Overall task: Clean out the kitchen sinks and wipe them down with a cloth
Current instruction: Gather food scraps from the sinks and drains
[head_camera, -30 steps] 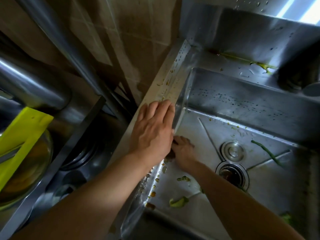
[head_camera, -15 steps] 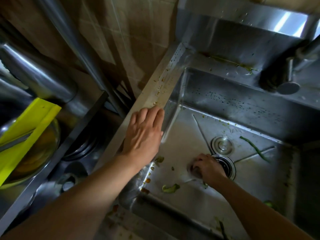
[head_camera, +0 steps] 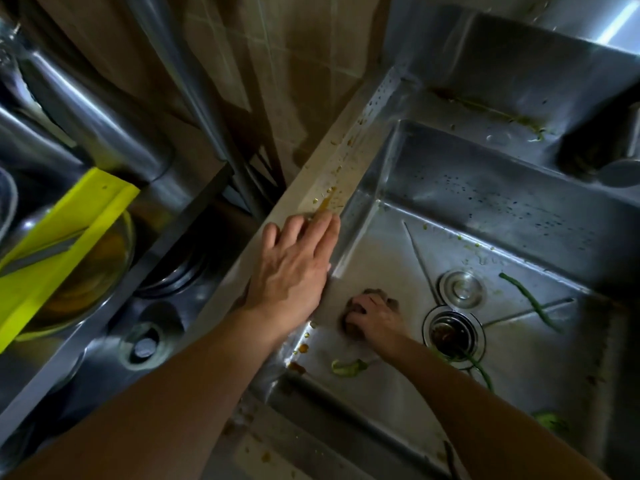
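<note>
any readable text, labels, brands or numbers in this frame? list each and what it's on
None: no readable text, label, brand or number.
Stainless steel sink basin: bare metal, only droplets and food scraps.
Bright yellow plastic board: plain, no print visible.
Round metal drain strainer: no legible marking.

Wall: beige tiled wall (head_camera: 277,64), dim and shadowed.
Pipes: steel pipes (head_camera: 194,98) slanting across wall.
Shelf: steel shelf (head_camera: 104,306) left of wall, bearing yellow board (head_camera: 59,244) over glass bowl (head_camera: 104,282).
Light: bright glint (head_camera: 616,22) far right of wall.
</note>
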`<state>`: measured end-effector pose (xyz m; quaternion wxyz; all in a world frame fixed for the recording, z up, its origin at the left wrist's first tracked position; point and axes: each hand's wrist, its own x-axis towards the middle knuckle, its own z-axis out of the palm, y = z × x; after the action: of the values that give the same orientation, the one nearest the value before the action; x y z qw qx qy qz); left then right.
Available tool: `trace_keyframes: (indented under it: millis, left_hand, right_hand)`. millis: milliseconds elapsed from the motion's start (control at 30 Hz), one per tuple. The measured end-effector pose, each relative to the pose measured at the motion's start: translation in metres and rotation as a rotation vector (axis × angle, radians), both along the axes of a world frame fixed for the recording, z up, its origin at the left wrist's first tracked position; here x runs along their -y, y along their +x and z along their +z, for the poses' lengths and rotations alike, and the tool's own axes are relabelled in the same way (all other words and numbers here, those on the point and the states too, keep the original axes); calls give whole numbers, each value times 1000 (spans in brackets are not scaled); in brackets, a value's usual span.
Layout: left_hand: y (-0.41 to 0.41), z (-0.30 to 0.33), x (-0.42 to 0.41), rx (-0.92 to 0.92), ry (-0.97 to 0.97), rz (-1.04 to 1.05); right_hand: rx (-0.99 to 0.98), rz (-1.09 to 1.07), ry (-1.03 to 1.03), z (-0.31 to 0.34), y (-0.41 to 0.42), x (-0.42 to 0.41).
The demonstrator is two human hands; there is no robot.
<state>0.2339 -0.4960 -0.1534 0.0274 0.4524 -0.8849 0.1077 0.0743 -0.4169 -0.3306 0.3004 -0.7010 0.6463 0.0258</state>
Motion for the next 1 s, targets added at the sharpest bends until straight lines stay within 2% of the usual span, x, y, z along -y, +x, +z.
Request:
trace_keyframes:
  millis: [167, 267, 300, 367, 433, 533, 567, 633, 667, 733, 833, 1000]
  left_hand:
    - [-1, 8, -3, 52, 49, 2]
    - [1, 14, -11, 52, 71, 15]
    - [4, 16, -16, 42, 80, 23]
    - [11, 17, -27, 37, 102, 37]
    - [19, 16, -36, 58, 104, 50]
    - [25, 16, -41, 78, 76, 63]
    - [25, 15, -41, 75, 68, 63]
    - [23, 12, -41, 72, 55, 67]
    - [23, 10, -42, 68, 48, 72]
    - [23, 8, -43, 52, 44, 82]
    - [24, 6, -44, 42, 66, 101]
    - [23, 7, -43, 84, 102, 90]
  right_hand:
    - [-286, -125, 97, 28, -50, -32]
    - [-326, -209, 103, 53, -46, -40]
    - [-305, -189, 22, 61, -39, -42]
    - [-142, -100, -98, 71, -15, -43]
    - [13, 58, -116, 74, 23, -38]
    - [142, 218, -38, 62, 78, -32]
    - [130, 266, -69, 56, 87, -30]
    - [77, 295, -23, 50, 89, -24]
    - [50, 346, -72, 44, 84, -26]
    - [-53, 497, -11, 28, 63, -31]
    - [-153, 453, -101, 10, 19, -44]
    - [-425, 244, 113, 28, -52, -46]
